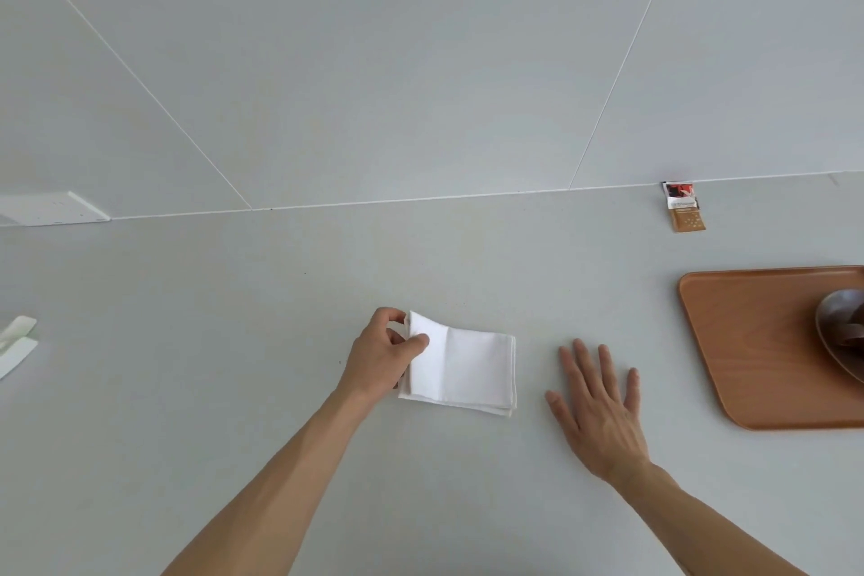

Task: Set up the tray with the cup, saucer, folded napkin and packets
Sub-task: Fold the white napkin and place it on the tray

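A white folded napkin (467,369) lies on the grey counter in front of me. My left hand (381,355) pinches its left edge between thumb and fingers and lifts that edge a little. My right hand (598,407) rests flat and open on the counter just right of the napkin, holding nothing. A wooden tray (757,351) sits at the right edge of view with a dark saucer and cup (841,332) on it, partly cut off. A brown and red packet (683,207) lies near the wall behind the tray.
White packets or strips (16,344) lie at the far left edge of the counter. A white socket plate (51,208) is mounted low on the tiled wall at the left. The wall meets the counter along the back.
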### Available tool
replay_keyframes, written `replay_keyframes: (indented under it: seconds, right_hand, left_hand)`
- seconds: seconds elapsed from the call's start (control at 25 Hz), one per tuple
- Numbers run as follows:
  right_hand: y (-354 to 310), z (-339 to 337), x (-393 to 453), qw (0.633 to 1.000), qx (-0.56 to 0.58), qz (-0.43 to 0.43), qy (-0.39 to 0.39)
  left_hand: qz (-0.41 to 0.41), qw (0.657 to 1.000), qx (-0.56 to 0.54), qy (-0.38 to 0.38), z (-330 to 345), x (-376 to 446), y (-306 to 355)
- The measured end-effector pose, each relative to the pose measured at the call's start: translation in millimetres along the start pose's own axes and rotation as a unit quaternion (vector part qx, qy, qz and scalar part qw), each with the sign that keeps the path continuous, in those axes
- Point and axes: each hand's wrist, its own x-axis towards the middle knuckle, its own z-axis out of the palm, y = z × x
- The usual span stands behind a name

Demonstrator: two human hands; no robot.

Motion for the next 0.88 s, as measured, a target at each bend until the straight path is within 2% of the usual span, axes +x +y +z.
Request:
replay_keyframes:
  seconds: [0.12,0.24,0.48,0.64,0.76,0.88]
  right_hand:
    - [26.5,-8.7,3.9,0.999,-0.03,0.032,0.005]
    - [30.8,-8.7,2.8,0.998,-0.044,0.04,0.018]
    - [33.1,-4.9,3.5,0.998,-0.034,0.042,0.035]
    - [35.3,-3.6,4.4,0.998,-0.026,0.04,0.038]
    - [36.2,-3.5,4.3,0.998,-0.02,0.037,0.039]
    - [36.9,-3.0,3.6,0.998,-0.018,0.035,0.039]
  left_hand:
    - [0.006,0.999,-0.009,-0.036,22.2,-3.2,14.2]
    - [0.02,0.999,0.019,-0.039,47.4,-2.8,24.7]
    - [0.021,0.975,0.22,-0.027,102.2,1.5,37.3]
    - [0.024,0.957,0.289,-0.022,127.4,4.9,38.9]
    - [0.032,0.95,0.309,-0.017,137.9,5.5,32.0]
    - [0.04,0.962,0.27,0.0,139.9,5.7,23.7]
